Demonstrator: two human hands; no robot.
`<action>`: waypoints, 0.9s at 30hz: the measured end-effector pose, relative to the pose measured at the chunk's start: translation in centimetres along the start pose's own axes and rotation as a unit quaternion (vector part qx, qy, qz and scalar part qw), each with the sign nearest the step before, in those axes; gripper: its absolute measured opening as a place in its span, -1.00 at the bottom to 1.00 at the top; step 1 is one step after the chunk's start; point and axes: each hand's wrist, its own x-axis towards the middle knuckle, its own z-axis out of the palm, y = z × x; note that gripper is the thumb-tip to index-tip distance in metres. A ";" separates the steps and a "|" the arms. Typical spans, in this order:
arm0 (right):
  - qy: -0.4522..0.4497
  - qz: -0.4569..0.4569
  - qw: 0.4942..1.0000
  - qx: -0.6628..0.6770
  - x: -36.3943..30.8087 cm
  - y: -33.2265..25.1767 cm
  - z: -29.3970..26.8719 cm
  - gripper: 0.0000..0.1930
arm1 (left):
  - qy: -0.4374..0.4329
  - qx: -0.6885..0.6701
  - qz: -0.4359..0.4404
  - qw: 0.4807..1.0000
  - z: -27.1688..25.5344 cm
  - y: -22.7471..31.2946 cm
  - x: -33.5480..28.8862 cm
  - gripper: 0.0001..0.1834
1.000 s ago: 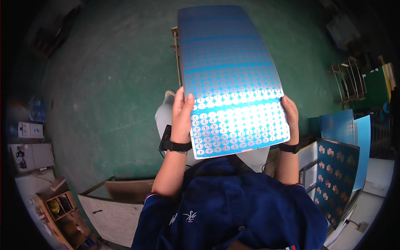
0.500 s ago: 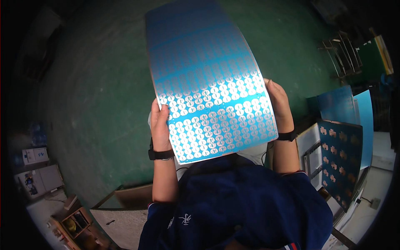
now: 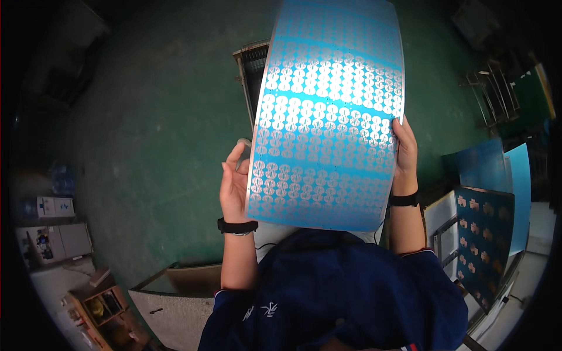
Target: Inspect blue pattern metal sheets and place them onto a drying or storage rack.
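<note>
Green floor (image 3: 164, 146) fills most of the view. Over it, in front of our torso, we have the large blue sheet (image 3: 328, 167), tilted slightly right, far end running out at the top of the view. Bright glare crosses its upper half. Dark blue shirt (image 3: 351, 281) sits right behind its near edge.

Next down: dark panel with copper-coloured shapes (image 3: 486, 234) leaning at our right, pale surface (image 3: 181, 322) low at left, plain light-blue sheet (image 3: 518, 199) just beyond the dark panel. Metal-edged rack (image 3: 240, 76) shows past the left edge of the large sheet, partly covered by it.

Grips: our right grip (image 3: 405, 153) is closed on the right edge of the large sheet, thumb on the printed face, remaining fingers mostly hidden behind. Our left grip (image 3: 234, 188) is loose at the left edge: thumb up, fingers spread and bent, thumb and forefinger well apart, nothing pinched between them. Palm is right beside the edge and partly hidden by it; can't tell whether it props the sheet from below.

Small stuff: a black band (image 3: 239, 227) on our left wrist; rows of silvery discs (image 3: 328, 111) across the printed face.
</note>
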 end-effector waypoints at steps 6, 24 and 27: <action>-0.011 -0.050 0.998 0.043 -0.5 1.6 1.9 -0.58 | -0.021 -0.192 -0.005 0.981 -3.4 -2.1 -1.3 -0.54; -0.046 0.074 0.996 0.001 -2.9 1.5 -2.0 -0.60 | 0.335 0.207 -0.181 0.901 -16.0 -1.0 -12.4 -0.54; -0.042 0.057 0.997 -0.007 -2.8 1.5 -2.3 -0.57 | 0.413 0.249 -0.200 0.853 -22.2 -1.7 -18.9 -0.62</action>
